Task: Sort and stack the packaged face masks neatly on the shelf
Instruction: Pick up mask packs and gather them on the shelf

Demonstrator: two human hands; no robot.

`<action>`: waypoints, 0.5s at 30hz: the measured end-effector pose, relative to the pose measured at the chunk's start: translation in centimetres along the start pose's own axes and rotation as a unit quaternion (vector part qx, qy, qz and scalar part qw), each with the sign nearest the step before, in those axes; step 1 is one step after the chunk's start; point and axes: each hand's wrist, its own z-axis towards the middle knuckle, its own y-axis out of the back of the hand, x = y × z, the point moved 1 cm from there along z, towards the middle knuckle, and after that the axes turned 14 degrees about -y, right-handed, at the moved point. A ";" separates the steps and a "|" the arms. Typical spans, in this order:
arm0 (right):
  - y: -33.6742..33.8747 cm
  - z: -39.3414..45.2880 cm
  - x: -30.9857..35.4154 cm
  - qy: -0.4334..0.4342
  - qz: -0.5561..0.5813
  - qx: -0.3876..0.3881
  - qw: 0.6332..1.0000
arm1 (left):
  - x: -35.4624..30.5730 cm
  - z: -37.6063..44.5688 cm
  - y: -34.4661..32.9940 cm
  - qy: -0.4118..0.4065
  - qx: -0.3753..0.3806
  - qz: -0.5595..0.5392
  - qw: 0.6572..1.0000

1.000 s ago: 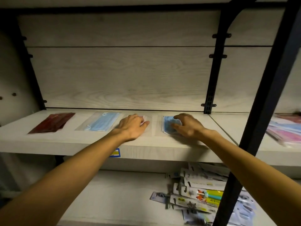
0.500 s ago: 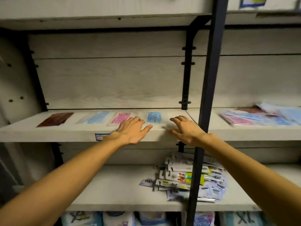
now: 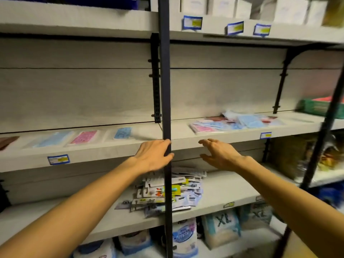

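On the left part of the shelf (image 3: 111,151) lie separate packaged masks in a row: a dark red one (image 3: 7,141) at the edge, a light blue one (image 3: 53,139), a pink one (image 3: 84,137) and a blue patterned one (image 3: 122,132). A loose heap of mixed mask packs (image 3: 234,122) lies on the right part of the shelf. My left hand (image 3: 152,155) hovers at the shelf's front edge, fingers straight, partly behind a black post. My right hand (image 3: 217,152) is spread and empty below the heap, in front of the shelf edge.
A black vertical post (image 3: 166,108) crosses in front of my left hand; another slants at the right (image 3: 323,127). A pile of carded packs (image 3: 167,190) lies on the shelf below. White boxes (image 3: 232,5) stand on the top shelf, bagged goods (image 3: 219,229) at the bottom.
Both hands have drawn back off the sorted masks and shifted right toward the heap. The view has pulled back and swung right, showing the right shelf section.
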 end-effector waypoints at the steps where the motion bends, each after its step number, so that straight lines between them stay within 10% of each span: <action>1: 0.1 -0.3 -1.4 -0.012 -0.002 -0.004 1.000 | -0.8 1.0 -0.2 -0.006 0.001 -0.004 1.000; 15: -0.1 7.8 -21.6 -0.119 -0.023 -0.082 0.989 | -7.4 23.5 -7.4 -0.053 -0.002 0.002 0.999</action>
